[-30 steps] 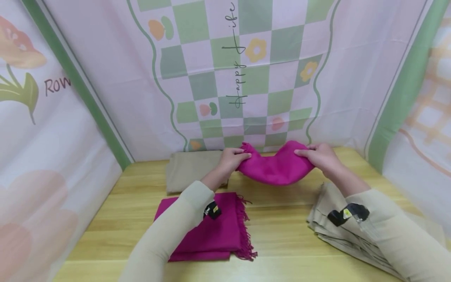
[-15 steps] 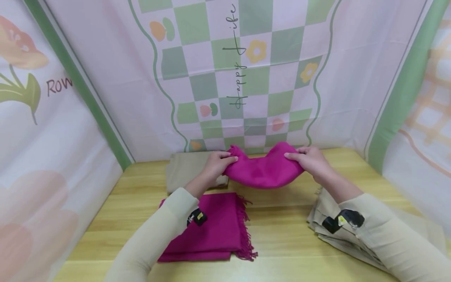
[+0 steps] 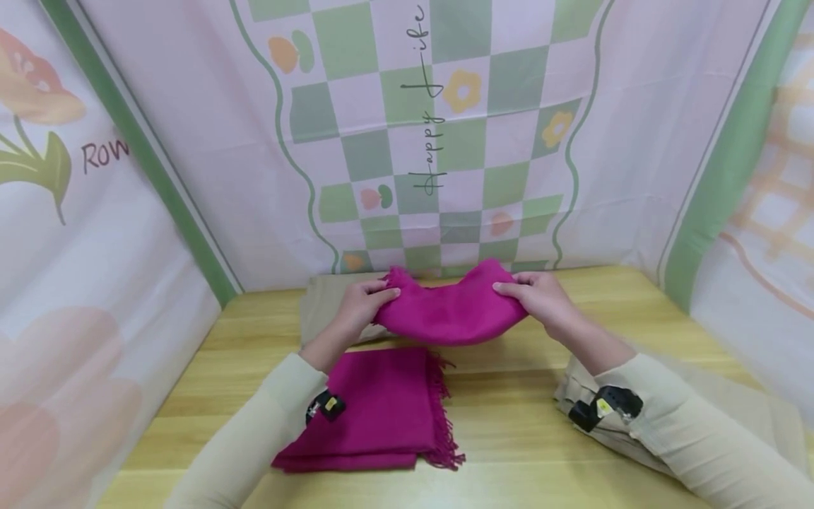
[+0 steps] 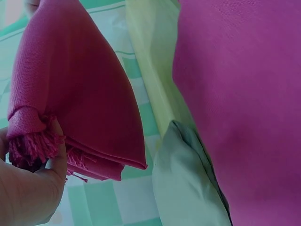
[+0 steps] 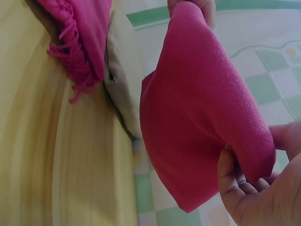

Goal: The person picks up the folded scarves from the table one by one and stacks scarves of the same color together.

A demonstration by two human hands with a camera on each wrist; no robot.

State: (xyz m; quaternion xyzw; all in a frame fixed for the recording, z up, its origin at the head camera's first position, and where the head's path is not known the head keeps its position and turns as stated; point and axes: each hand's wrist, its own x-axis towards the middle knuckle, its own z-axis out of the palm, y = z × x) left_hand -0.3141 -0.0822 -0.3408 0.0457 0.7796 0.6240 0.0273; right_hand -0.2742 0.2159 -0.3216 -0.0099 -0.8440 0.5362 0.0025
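Note:
A folded magenta scarf (image 3: 451, 311) hangs between my two hands above the far part of the table, sagging in the middle. My left hand (image 3: 362, 304) pinches its fringed end, thumb in front; the fringe (image 4: 33, 146) pokes out between thumb and fingers in the left wrist view. My right hand (image 3: 540, 297) pinches the opposite, smooth end, with the thumb on the near face; in the right wrist view the fingers (image 5: 230, 179) curl round that edge. Beneath my left forearm lies a second folded magenta scarf (image 3: 388, 410), fringe to the right.
A folded beige cloth (image 3: 324, 304) lies at the back left of the wooden table (image 3: 509, 424), partly hidden by my left hand. More beige cloth (image 3: 718, 396) lies in layers at the right, under my right forearm. A patterned curtain (image 3: 458, 141) stands behind the table.
Both hands have carried the held scarf leftward and slightly down, so it now overlaps the beige cloth at the back left in the head view. The cloths on the table have stayed put.

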